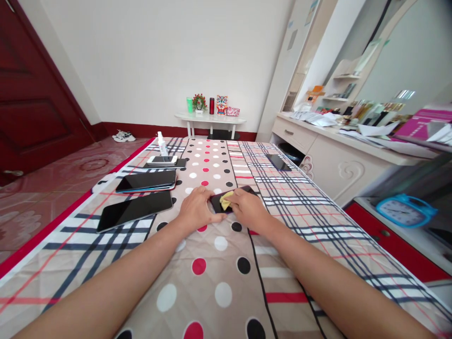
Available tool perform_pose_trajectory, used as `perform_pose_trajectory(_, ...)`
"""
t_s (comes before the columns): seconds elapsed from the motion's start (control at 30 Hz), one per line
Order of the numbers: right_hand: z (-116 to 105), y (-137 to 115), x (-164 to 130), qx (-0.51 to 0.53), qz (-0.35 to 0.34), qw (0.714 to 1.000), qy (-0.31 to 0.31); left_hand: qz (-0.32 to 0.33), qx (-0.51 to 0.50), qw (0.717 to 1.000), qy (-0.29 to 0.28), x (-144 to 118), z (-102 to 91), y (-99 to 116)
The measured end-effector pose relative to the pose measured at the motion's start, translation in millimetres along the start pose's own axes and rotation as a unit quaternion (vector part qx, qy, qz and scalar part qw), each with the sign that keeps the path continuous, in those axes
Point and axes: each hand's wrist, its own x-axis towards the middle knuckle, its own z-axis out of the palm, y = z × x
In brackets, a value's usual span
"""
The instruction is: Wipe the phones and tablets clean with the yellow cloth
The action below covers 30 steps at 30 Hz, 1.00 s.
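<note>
A dark smartphone (217, 203) lies flat on the patterned bedspread (212, 245) in front of me. My left hand (197, 207) grips its left end, thumb along the near edge and fingers at the far side. Pinched in my right hand (247, 207) is a small yellow cloth (226, 201), pressed on the phone's screen. The phone's right part is partly hidden behind that hand. To the left lie a black phone (136, 211), a stack of dark phones (146, 181) and a white phone (162, 160) on top of a dark one.
A white spray bottle (162, 145) stands at the bed's far left. Another dark phone (278, 162) lies at the far right. Beyond the bed is a small white table (212, 117). On the right are a cluttered dresser (325, 160) and a blue clock (406, 210).
</note>
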Motion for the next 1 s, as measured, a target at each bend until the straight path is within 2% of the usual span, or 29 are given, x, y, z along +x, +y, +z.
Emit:
perform_pose_trajectory(0.1, -1, 33, 6, -0.086, 0.108, 0.990, 0.038, 0.002, -0.022, 1.000, -0.006, 1, -1.0, -2)
perform_pose_trajectory(0.2, -1, 68, 10, -0.097, 0.188, 0.976, 0.059, 0.013, -0.055, 0.998, -0.003, 2, -3.1, -2)
perform_pose_trajectory(0.3, 3, 94, 11, -0.016, 0.204, 0.973, 0.108, 0.034, -0.110, 0.993, 0.003, 1, -4.8, -1)
perform_pose_trajectory(0.4, 11, 105, 11, 0.130, 0.189, 0.957, 0.179, 0.070, -0.167, 0.983, 0.033, -1, -6.6, 2)
perform_pose_trajectory(0.5, 15, 104, 11, 0.313, 0.168, 0.916, 0.186, 0.116, -0.198, 0.969, 0.094, -3, -9.9, 3)
perform_pose_trajectory(0.6, 15, 97, 12, 0.401, 0.142, 0.892, 0.154, 0.185, -0.190, 0.955, 0.136, -5, -13.2, 0)
perform_pose_trajectory(0.7, 13, 88, 14, 0.388, 0.102, 0.895, 0.192, 0.245, -0.161, 0.948, 0.127, -5, -13.4, -4)
perform_pose_trajectory(0.77, 10, 83, 16, 0.352, 0.075, 0.901, 0.243, 0.244, -0.155, 0.949, 0.124, -4, -11.8, -7)
perform_pose_trajectory(0.83, 7, 78, 17, 0.311, 0.058, 0.910, 0.268, 0.229, -0.162, 0.950, 0.134, -3, -9.8, -8)
perform_pose_trajectory(0.9, 1, 73, 16, 0.291, 0.063, 0.923, 0.244, 0.217, -0.180, 0.947, 0.157, -1, -8.5, -9)
perform_pose_trajectory(1.0, -9, 64, 14, 0.289, 0.084, 0.943, 0.142, 0.178, -0.216, 0.940, 0.198, 2, -8.5, -11)
